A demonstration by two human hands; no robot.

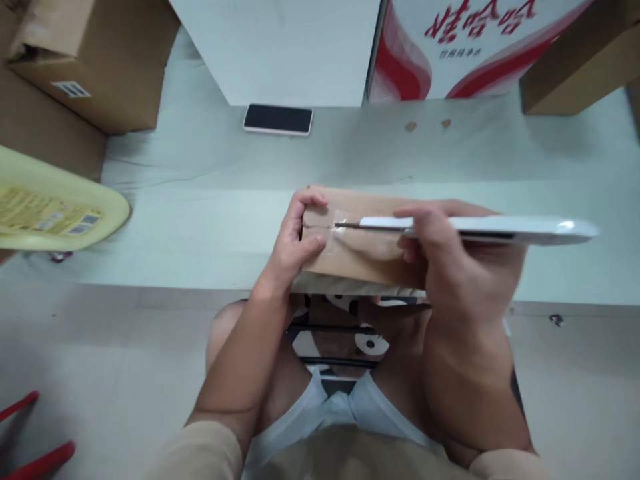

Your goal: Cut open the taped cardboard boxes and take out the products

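Observation:
A small brown cardboard box (370, 260) lies at the table's front edge, with a strip of clear tape (340, 225) across its top seam. My left hand (295, 233) grips the box's left end, thumb and fingers on either side of the seam. In my right hand (455, 260) is a white-handled utility knife (530, 229), held nearly level over the box. Its thin blade points left, and the tip meets the tape at the seam. My right fingers wrap the handle and hide part of the box's right end.
A phone (279, 119) lies beyond the box, before a white carton (300, 53). A red-and-white carton (465, 53) and another cardboard box (575, 60) stand at back right. On the left are a large cardboard box (120, 67) and a yellow bottle (60, 200).

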